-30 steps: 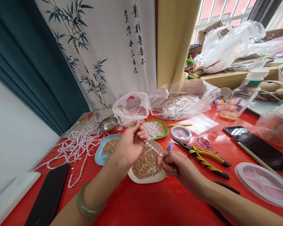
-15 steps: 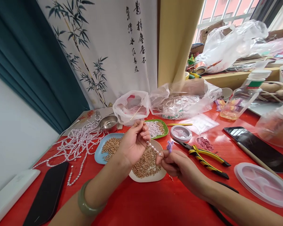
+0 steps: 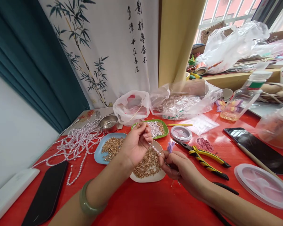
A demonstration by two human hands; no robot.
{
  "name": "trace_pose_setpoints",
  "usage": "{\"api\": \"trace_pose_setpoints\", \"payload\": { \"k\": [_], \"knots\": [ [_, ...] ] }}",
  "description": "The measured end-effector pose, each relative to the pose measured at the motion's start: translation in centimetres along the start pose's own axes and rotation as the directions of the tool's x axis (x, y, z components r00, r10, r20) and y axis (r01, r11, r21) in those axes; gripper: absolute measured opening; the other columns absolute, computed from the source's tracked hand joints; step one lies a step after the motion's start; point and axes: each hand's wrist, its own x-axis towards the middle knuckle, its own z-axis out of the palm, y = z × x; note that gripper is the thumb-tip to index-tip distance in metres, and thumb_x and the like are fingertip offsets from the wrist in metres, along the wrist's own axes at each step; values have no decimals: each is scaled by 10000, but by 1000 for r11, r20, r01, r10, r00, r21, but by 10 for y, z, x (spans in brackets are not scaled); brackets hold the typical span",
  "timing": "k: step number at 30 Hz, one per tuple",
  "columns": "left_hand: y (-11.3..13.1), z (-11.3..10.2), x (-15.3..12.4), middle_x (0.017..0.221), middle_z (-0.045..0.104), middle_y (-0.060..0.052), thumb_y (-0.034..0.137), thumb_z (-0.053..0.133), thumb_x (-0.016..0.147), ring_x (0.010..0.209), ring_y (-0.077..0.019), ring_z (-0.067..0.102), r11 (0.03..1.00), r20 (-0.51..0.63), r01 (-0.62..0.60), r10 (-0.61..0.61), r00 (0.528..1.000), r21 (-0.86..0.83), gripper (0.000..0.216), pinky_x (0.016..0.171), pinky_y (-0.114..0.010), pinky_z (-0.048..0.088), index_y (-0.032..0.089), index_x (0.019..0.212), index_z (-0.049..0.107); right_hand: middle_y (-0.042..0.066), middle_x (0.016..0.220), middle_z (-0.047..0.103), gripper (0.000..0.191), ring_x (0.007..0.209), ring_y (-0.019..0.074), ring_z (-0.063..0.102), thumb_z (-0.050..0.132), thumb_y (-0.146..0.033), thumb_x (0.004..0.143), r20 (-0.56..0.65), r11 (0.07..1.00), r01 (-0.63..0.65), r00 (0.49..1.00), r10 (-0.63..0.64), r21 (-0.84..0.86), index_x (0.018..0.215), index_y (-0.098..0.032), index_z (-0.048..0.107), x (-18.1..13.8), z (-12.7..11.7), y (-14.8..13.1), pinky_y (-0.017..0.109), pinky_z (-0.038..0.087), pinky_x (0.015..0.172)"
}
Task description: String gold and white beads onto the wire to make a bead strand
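Observation:
My left hand (image 3: pixel 135 144) is closed in a pinch on one end of a short strand of white pearl beads (image 3: pixel 155 149). My right hand (image 3: pixel 179 166) pinches the other end, with a small purple piece (image 3: pixel 170 146) sticking up by its fingers. Both hands hover over a white dish of gold beads (image 3: pixel 148 163). A blue dish of gold beads (image 3: pixel 108 149) and a green dish of white pearls (image 3: pixel 157 128) lie just behind. A green bangle (image 3: pixel 87 201) sits on my left wrist.
On the red table (image 3: pixel 143 207) lie finished pearl strands (image 3: pixel 80 142), a steel bowl (image 3: pixel 109 123), yellow-handled pliers (image 3: pixel 202 157), a thread spool (image 3: pixel 181 133), two phones (image 3: pixel 46 194) (image 3: pixel 257 147), a round plastic lid (image 3: pixel 264 185), a bottle (image 3: pixel 245 97) and plastic bags (image 3: pixel 179 102).
Both hands have drifted slightly right and closer together, so the visible stretch of pearl strand between them is shorter. The view has shifted a little.

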Motion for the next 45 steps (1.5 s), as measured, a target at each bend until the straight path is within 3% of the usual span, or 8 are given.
{"api": "trace_pose_setpoints", "payload": {
  "k": [3,8,18,24,33,41,45],
  "knots": [
    [-1,0,-1,540,369,27,75,329,864,394,-17,305,1000,-2,4,-4,1000,-4,248,363,-93,283,117,644,435,-90,455,193,161,409,69,93,391,-215,707,-24,1000,-3,1000,2,-22,638,-153,522,0,1,0,251,60,398],
    [0,0,0,538,357,31,73,325,866,395,-14,299,1000,-5,8,-8,1000,-5,239,368,-93,277,117,653,425,-94,462,194,168,409,64,101,441,-268,742,-46,997,42,998,-45,-60,645,-151,512,1,1,1,260,60,407],
    [4,2,-1,542,365,27,78,310,873,395,-14,313,999,-11,-4,4,1000,-34,248,364,-89,282,121,656,422,-83,487,212,192,422,75,99,347,-235,750,132,999,43,990,-44,10,695,-142,506,1,0,2,255,73,404],
    [4,3,-2,536,361,31,73,316,868,392,-16,308,999,-9,-7,7,1000,-33,252,360,-89,284,127,641,410,-83,470,243,91,423,77,110,389,-189,702,125,999,25,992,-22,-26,627,-175,438,-1,4,-1,255,74,413],
    [3,2,-2,529,366,32,73,315,868,394,-18,316,1000,-2,-9,9,1000,-13,236,364,-91,285,127,656,404,-83,477,186,196,434,83,106,356,-231,730,62,991,48,997,-40,-125,546,-181,401,-1,1,-3,267,78,423],
    [0,1,-1,535,375,26,75,331,863,399,-19,313,1000,16,-8,8,1000,3,252,377,-100,290,114,636,434,-76,463,230,127,424,83,149,366,-170,671,123,996,87,989,-84,-26,553,-184,411,-1,2,-3,261,115,419],
    [-2,-2,0,539,383,20,75,323,863,397,-19,320,1000,29,-5,5,1000,-1,263,374,-100,290,115,628,435,-83,464,193,215,425,83,115,383,-250,751,60,990,84,995,-77,-113,554,-179,434,0,-1,-1,269,85,418]
  ]
}}
